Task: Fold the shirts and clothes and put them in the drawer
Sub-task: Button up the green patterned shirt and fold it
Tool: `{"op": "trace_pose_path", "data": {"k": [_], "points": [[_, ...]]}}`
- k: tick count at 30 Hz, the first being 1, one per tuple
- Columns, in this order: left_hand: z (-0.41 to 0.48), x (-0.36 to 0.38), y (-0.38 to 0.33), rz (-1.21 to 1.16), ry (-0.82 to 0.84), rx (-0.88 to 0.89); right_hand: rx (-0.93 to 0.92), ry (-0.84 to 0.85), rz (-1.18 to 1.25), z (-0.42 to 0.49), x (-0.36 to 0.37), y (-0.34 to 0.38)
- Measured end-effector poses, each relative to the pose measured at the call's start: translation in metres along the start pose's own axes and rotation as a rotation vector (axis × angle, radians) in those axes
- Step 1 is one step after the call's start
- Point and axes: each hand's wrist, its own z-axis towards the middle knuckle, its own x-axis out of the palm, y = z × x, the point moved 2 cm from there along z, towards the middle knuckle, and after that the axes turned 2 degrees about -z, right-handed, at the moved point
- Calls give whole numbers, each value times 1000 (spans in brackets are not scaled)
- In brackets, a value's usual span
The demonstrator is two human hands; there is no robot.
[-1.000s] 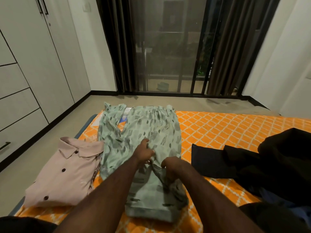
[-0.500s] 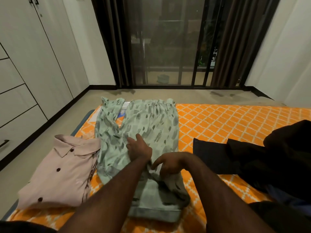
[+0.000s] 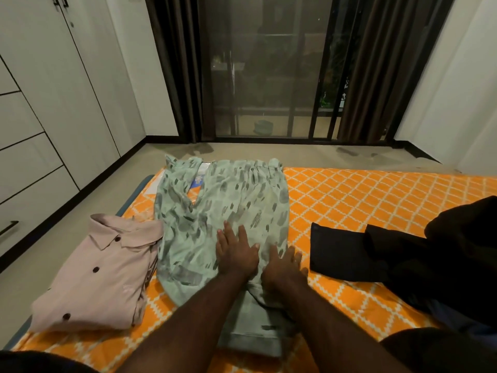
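Green patterned garment is spread lengthwise at frame centre on the orange bedsheet, near end already folded over toward the lower centre. Both hands are laid flat on it with fingers straight and spread, nothing gripped: left hand pressed on the middle of the cloth, right hand just beside it at the garment's right edge, fingertips partly over the sheet. Step is judged to be smoothing the fold before the next one. Risks: thin fabric could be dragged along with the palms and the lower fold bunched or undone; the far left leg or sleeve part at upper centre lies skewed, so a crooked bundle could result if it is not squared first. A folded pink buttoned shirt sits touching the garment's left edge and could be disturbed by a wide sweep. Dark clothes are piled at right, unfolded, well apart from the hands. White drawers at the left of frame are seen closed; an opening step is still needed. A small paper item is partly covered under the far end.
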Motion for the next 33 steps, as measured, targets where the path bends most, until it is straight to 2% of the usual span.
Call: {"op": "trace_pose_path", "data": {"k": [4,10,14,17,19,22,25,29,33], "points": [[-9,8,3,95,0,52,-167,-127,-183,10,9,-27],[-10,4,13,140,114,91,-205,-74,-253,20,2,-37],[-16,-6,19,80,50,146,-221,-170,-202,9,-7,-22],[-28,-10,24,59,3,255,-329,-279,-157,-3,-12,0],[-35,-10,32,56,58,330,-413,-222,-194,-8,-5,7],[-35,-17,43,36,215,369,-470,-49,-289,-13,8,6],[-35,-36,53,-37,313,354,-560,-37,-337,-21,4,11],[-43,-61,82,51,151,239,-666,-67,-461,-32,-2,20],[-59,-69,115,28,114,47,-663,-65,-452,-51,5,22]]}}
